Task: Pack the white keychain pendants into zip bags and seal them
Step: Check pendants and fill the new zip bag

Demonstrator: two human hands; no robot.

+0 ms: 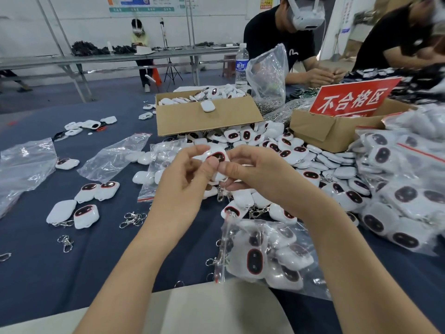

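While open cloth lies leftward, left hand and right hand pinch one pendant.

Red sign: "不合格区"

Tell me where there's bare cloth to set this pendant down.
Bare cloth near left, below the loose clasps, beside your left forearm. Smaller gap between that arm and the filled zip bag. Crowded: pendant pile and bagged stacks on the right.
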